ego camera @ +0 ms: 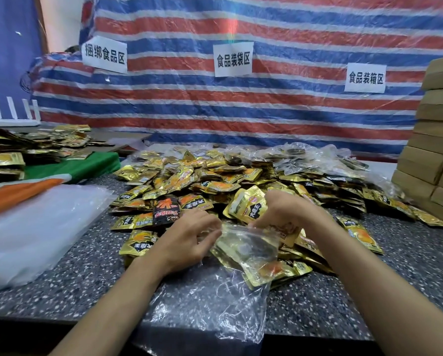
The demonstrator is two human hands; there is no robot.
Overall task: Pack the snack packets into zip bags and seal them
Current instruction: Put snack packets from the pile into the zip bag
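Near the front edge of the speckled grey tabletop (92, 283), the left hand (187, 237) pinches the mouth of a clear crinkly plastic zip bag (230, 291) — limp, slippery, best held by its stiffer zip strip — while the right hand (279, 214) grips a gold foil snack packet (248, 205) there.

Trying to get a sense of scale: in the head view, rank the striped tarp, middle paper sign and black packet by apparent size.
Largest: striped tarp
Then: middle paper sign
Smallest: black packet, though nearer the camera.
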